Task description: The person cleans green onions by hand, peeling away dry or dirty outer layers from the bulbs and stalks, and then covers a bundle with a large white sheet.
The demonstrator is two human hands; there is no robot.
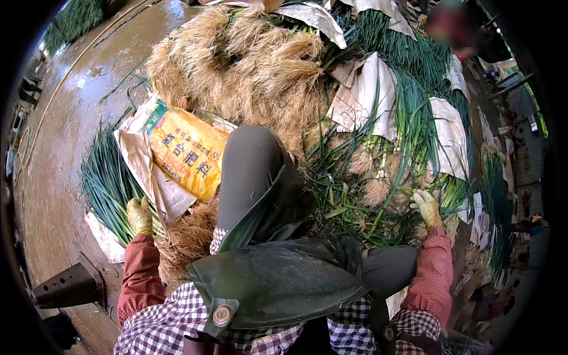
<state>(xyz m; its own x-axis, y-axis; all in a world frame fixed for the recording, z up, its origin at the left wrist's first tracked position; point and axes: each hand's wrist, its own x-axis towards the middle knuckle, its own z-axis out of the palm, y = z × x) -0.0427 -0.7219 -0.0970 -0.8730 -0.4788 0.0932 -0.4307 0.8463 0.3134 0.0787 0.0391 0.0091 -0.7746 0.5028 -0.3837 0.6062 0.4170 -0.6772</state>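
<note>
We wear yellowish gloves on our hands, red sleeves and checked cloth behind them, dark apron between.

Left bundle partly hidden, person blurred

There are two gloves, one yellow sack, one apron.

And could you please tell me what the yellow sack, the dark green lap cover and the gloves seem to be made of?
Yellow sack: probably woven plastic, slightly glossy, with stiff-looking creases.
Dark green lap cover: likely coated fabric, given its smooth face and dull sheen.
Gloves: wrinkled, perhaps rubber or coated knit; too small to settle.
</note>
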